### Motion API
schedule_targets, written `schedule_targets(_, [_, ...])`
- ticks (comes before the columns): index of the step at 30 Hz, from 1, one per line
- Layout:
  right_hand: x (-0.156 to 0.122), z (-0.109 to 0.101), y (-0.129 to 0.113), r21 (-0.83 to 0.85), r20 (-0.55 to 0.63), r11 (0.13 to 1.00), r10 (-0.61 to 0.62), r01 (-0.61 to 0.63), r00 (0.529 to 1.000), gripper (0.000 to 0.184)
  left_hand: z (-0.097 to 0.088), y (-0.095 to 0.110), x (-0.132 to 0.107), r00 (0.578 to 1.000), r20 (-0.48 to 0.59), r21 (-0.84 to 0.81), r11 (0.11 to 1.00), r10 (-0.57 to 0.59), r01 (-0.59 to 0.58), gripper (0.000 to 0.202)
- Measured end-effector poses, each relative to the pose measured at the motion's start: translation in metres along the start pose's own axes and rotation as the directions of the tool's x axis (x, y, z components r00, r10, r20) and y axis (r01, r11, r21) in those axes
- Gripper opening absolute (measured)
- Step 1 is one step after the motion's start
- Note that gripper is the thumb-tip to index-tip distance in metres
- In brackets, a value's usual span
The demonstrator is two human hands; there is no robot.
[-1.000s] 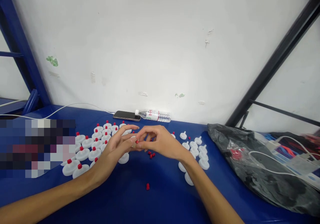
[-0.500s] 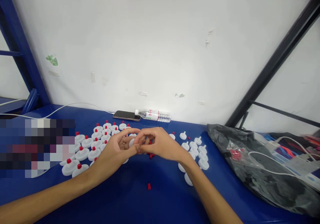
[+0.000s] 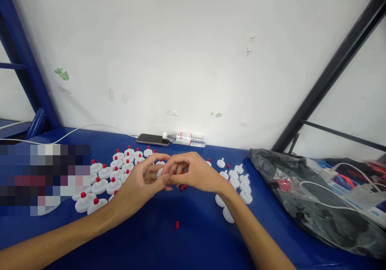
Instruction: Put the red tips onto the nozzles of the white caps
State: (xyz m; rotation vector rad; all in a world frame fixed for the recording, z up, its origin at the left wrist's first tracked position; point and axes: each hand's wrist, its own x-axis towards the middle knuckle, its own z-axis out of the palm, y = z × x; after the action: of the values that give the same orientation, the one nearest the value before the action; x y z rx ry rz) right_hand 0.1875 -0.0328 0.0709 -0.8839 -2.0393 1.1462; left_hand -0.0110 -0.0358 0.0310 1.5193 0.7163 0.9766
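Above the middle of the blue table [image 3: 135,246], my left hand [image 3: 135,187] is closed around a white disc-shaped nozzle lid [image 3: 159,173], mostly covered by fingers. My right hand [image 3: 193,173] meets it from the other side, its thumb and fingers pinched against the same lid. Whether a red cap is between those fingers is hidden. Behind and below the hands lie several red caps [image 3: 182,188], partly covered. One lone red cap [image 3: 177,224] sits nearer to me. Left of my hands stand many white lids with red tips [image 3: 99,186]; to the right are bare white lids [image 3: 245,197].
A phone [image 3: 152,139] on a white cable and a clear plastic bottle [image 3: 189,139] lie along the wall. At the right are a black plastic bag [image 3: 316,217], a small bag with red pieces [image 3: 285,182] and a power strip. A blurred patch covers the far left.
Both hands stay together on the white lid, with only slight finger shifts. The lone red cap near me lies a little farther left. The view has tilted slightly.
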Motion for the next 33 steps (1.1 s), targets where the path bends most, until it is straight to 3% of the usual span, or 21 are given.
schedule_targets(4, [-0.007, -0.012, -0.011, -0.045, -0.073, 0.999, 0.010, -0.013, 0.997, 0.019, 0.002, 0.006, -0.010, 0.999, 0.018, 0.089, 0.996, -0.028, 0.027, 0.055])
schedule_targets(6, [-0.012, -0.022, -0.015, -0.113, -0.150, 0.993, 0.006, -0.023, 0.989, 0.025, 0.001, 0.008, -0.013, 0.998, 0.054, 0.218, 0.976, -0.028, 0.015, 0.047])
schedule_targets(8, [-0.017, -0.033, -0.016, -0.217, -0.213, 0.974, 0.017, -0.065, 0.977, 0.028, 0.001, 0.008, -0.015, 0.988, 0.157, 0.462, 0.883, 0.009, -0.081, 0.035])
schedule_targets(9, [-0.019, -0.039, -0.015, -0.292, -0.228, 0.950, 0.042, -0.109, 0.973, 0.028, 0.000, 0.008, -0.016, 0.970, 0.243, 0.585, 0.794, 0.021, -0.164, 0.029])
schedule_targets(12, [-0.024, -0.052, -0.011, -0.584, -0.270, 0.737, 0.219, -0.340, 0.938, 0.027, 0.001, 0.005, -0.018, 0.869, 0.495, 0.739, 0.524, 0.003, -0.423, 0.020])
schedule_targets(14, [-0.026, -0.059, -0.006, -0.690, -0.329, 0.558, 0.325, -0.461, 0.886, 0.022, 0.002, 0.001, -0.021, 0.810, 0.587, 0.726, 0.452, -0.014, -0.518, 0.028])
schedule_targets(17, [-0.028, -0.065, 0.004, -0.719, -0.395, 0.432, 0.392, -0.545, 0.831, 0.013, 0.002, -0.006, -0.023, 0.776, 0.630, 0.702, 0.441, -0.020, -0.559, 0.032])
schedule_targets(20, [-0.030, -0.067, 0.012, -0.724, -0.437, 0.358, 0.423, -0.589, 0.794, 0.008, 0.001, -0.015, -0.020, 0.766, 0.642, 0.679, 0.449, 0.018, -0.580, 0.017])
schedule_targets(24, [-0.030, -0.069, 0.009, -0.710, -0.532, 0.281, 0.387, -0.646, 0.753, 0.023, -0.002, -0.022, -0.017, 0.755, 0.652, 0.650, 0.465, 0.065, -0.601, 0.011])
schedule_targets(27, [-0.032, -0.072, 0.004, -0.642, -0.685, 0.177, 0.304, -0.746, 0.662, 0.033, -0.002, -0.021, -0.016, 0.756, 0.650, 0.641, 0.480, 0.077, -0.599, 0.007])
schedule_targets(30, [-0.035, -0.079, 0.009, -0.549, -0.784, 0.095, 0.285, -0.831, 0.551, 0.029, -0.001, -0.018, -0.015, 0.767, 0.635, 0.637, 0.498, 0.093, -0.588, 0.005])
schedule_targets(33, [-0.038, -0.085, 0.021, -0.513, -0.794, 0.066, 0.342, -0.856, 0.502, 0.020, -0.001, -0.016, -0.015, 0.776, 0.618, 0.628, 0.517, 0.123, -0.582, 0.005])
